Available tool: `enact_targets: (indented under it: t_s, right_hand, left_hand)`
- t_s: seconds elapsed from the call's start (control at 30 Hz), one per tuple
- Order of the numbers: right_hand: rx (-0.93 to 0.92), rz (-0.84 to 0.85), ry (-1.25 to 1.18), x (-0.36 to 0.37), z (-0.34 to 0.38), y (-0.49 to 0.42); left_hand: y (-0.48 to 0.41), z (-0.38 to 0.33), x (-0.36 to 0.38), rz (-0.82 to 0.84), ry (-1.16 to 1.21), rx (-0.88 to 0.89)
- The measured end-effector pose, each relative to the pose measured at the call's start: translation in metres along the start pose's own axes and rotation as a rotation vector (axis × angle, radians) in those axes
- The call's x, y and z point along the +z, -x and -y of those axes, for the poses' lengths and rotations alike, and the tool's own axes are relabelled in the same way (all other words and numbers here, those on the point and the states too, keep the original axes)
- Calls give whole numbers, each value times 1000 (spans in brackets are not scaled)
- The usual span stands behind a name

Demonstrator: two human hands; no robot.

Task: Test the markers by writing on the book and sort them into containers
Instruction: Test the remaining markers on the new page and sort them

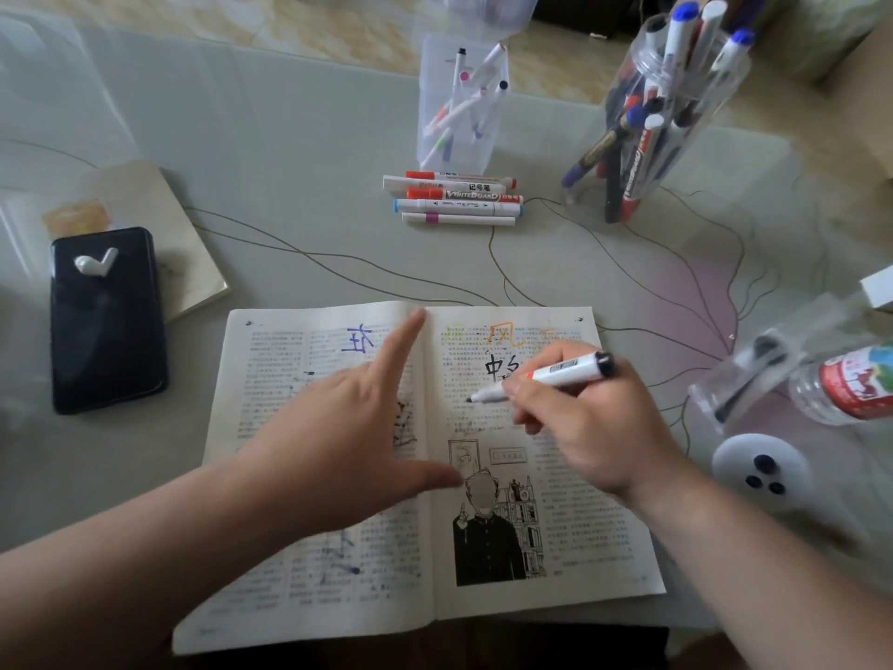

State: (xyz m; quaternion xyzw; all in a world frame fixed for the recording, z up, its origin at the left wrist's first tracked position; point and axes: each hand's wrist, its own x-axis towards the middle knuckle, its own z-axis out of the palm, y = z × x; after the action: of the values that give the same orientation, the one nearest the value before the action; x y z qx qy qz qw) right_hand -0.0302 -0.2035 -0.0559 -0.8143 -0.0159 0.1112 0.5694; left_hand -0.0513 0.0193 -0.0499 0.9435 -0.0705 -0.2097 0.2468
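An open book (570,539) lies at the table's near edge, with coloured test marks and black characters near the top of its pages. My left hand (338,427) presses flat on the left page, fingers spread, forefinger along the spine. My right hand (580,413) grips a white marker (555,374) with a black end, its tip touching the right page. Several loose markers (454,198) lie in a row beyond the book. Behind them stands a clear square container (459,104) holding thin markers. A round clear jar (676,104) at the back right is packed with thicker markers.
A black phone (106,326) with a white earbud on it lies at the left, partly on a pale notebook (164,220). On the right are a plastic bottle with a red label (850,384), a clear container (744,379) and a white round object (758,469).
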Motion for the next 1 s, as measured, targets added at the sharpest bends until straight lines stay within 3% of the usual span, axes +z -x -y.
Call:
enact_targets:
  t_s: [0.17, 0.33, 0.73, 1.0]
  right_hand:
    - [-98, 45, -343, -15, 23, 1]
    - [-165, 196, -252, -14, 35, 13]
    - [-227, 249, -49, -7, 39, 22]
    - [-120, 249, -321, -10, 34, 15]
  left_hand:
    - [7, -8, -12, -59, 312, 154]
    - [13, -14, -6, 28, 371, 240]
    - [18, -15, -5, 104, 485, 371]
    - [10, -12, -11, -26, 945, 254]
